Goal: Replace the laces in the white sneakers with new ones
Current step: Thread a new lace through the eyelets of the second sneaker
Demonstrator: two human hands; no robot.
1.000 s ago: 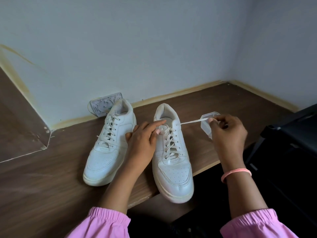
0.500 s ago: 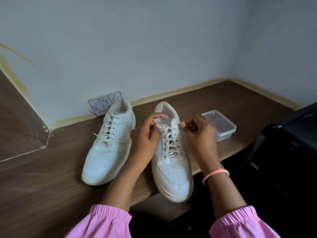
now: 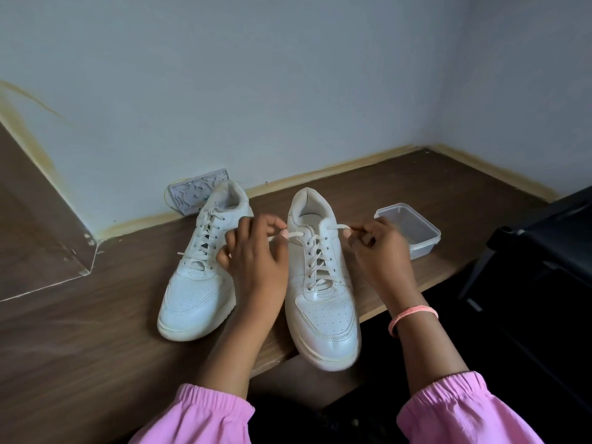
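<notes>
Two white sneakers stand on the brown wooden table [image 3: 80, 341], toes toward me. The right sneaker [image 3: 320, 293] has its toe over the table's front edge, and a cream lace [image 3: 318, 261] runs through its eyelets. My left hand [image 3: 256, 261] pinches the lace's left end beside the top eyelets. My right hand [image 3: 378, 248] pinches the right end, drawn out a short way to the right. The left sneaker [image 3: 198, 277] is laced and nobody touches it.
A clear plastic container [image 3: 413, 229] sits on the table just right of my right hand. A small patterned grey box [image 3: 195, 193] leans against the wall behind the left sneaker. A black chair [image 3: 544, 257] stands at the right, off the table's edge.
My right hand drew the lace end far out to the right, came back to the top eyelets, and now pinches it a short way out. My left hand has taken hold of the left end.
</notes>
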